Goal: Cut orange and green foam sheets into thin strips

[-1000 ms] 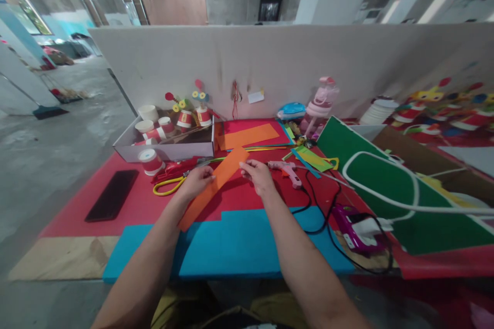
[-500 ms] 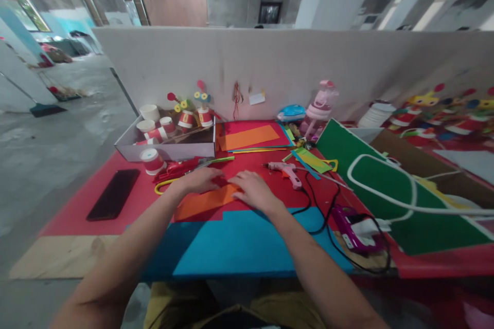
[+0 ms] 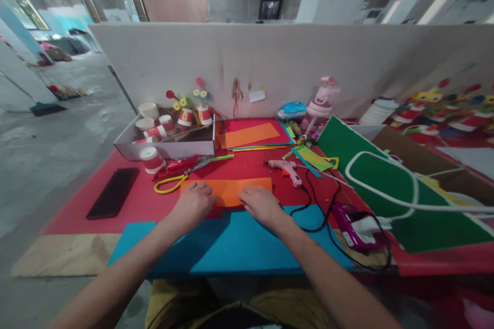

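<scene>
Between my two hands an orange sheet of paper [image 3: 227, 193] lies along the table, its near edge lifted a little above a blue sheet [image 3: 216, 247]. My left hand [image 3: 196, 201] grips this edge on the left with curled fingers. On the right, my right hand [image 3: 259, 202] pinches the same edge, thumb underneath and out of clear sight. Just beyond the left hand are yellow-handled scissors [image 3: 170, 184]. A pink glue gun [image 3: 288, 170] rests to the right of the paper, apart from my right hand.
A white box [image 3: 165, 151] with paper cups and cup figures stands at the back left, near a black phone [image 3: 113, 193]. Behind the paper lies a stack of coloured sheets [image 3: 266, 139]. Black cables, a purple power strip [image 3: 353, 231] and a green board [image 3: 382, 185] occupy the right.
My hands have drawn nearer to me and the left one has let the scissors show. The orange paper has straightened to lie level, gripped along its near edge.
</scene>
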`<state>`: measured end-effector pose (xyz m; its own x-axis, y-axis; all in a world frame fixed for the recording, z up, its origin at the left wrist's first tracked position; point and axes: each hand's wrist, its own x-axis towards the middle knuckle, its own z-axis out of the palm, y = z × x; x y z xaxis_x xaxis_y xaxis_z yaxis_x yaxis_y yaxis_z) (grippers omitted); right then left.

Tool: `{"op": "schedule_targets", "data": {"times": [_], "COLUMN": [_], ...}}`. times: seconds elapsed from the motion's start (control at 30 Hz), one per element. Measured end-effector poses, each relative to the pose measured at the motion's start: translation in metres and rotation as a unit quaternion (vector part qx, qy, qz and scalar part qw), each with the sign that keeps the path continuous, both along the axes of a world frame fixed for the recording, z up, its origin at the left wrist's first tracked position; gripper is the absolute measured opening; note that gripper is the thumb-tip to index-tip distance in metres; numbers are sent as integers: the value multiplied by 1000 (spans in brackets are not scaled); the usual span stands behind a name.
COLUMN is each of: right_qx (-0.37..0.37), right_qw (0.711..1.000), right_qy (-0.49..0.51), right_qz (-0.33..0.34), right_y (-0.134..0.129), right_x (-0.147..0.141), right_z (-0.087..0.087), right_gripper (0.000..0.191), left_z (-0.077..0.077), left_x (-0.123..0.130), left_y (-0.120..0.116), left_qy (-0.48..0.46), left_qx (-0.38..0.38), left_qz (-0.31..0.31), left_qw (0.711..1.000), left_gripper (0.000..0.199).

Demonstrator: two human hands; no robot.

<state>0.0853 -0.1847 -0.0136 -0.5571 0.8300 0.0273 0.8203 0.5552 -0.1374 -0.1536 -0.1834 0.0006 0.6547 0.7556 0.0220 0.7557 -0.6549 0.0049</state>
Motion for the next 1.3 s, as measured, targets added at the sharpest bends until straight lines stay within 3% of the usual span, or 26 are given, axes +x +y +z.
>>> {"op": "schedule_targets", "data": {"times": [0.1,0.2,0.4,0.53,0.63,0.83,0.97,1.17,1.3], "right_qx": [-14,-29,-73,-127,-123,-84,-79,-91,-81], "right_qw": [1000,999,987,955,940,954,960,959,960], "right_qy": [22,40,125,243,285,212,178,188,158], "right_qz": [11,2,-73,-112,-140,-194,-203,-191,-218], "right_y": [-1,4,26,41,42,34,32,31,32], "right_x": [5,13,33,46,51,56,56,60,61], "right_z": [-4,-5,-9,-18,-23,-24,-22,-26,-25], "right_gripper": [22,22,18,26,24,20,22,21,25], "left_z": [-21,-29,-22,-17,-13,-11,-12,-15,-15], "left_x": [3,1,-17,-30,-43,-59,-51,-41,-42], "left_y": [-11,-10,23,49,58,61,58,51,53], "left_qy": [-13,-21,-97,-134,-146,-146,-110,-67,-42], "left_qx": [10,16,-81,-146,-190,-202,-166,-129,-130], "left_qz": [1,50,82,115,168,204,210,204,226], "left_qw": [1000,998,989,973,956,947,957,968,964], "left_gripper": [27,32,25,24,27,28,36,29,27]}}
